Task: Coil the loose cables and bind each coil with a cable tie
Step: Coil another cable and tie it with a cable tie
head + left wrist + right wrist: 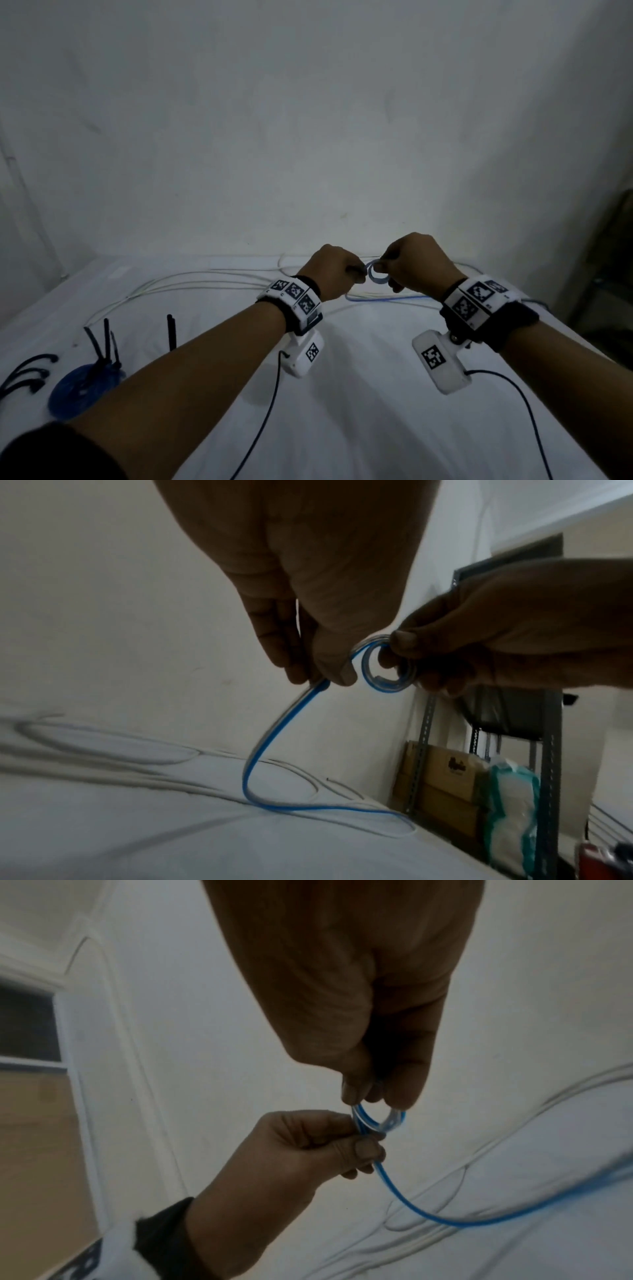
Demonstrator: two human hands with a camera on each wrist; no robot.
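Note:
A thin blue cable point(270, 739) rises from the white table to both hands, held above the far middle of the table. Its end is wound into a small coil point(376, 274) point(387, 666) point(377, 1119). My right hand point(412, 263) point(377, 1093) pinches that coil between thumb and fingertips. My left hand point(334, 270) point(308, 674) pinches the cable just beside the coil, where the loose length runs down point(387, 1180) to the table. Several black cable ties point(106, 342) lie at the near left.
A bound blue coil point(78, 387) lies at the near left beside curved black ties point(27, 373). Several loose white cables point(191, 281) point(137, 775) stretch across the far table. A metal shelf with boxes point(445, 783) stands past the table's right edge.

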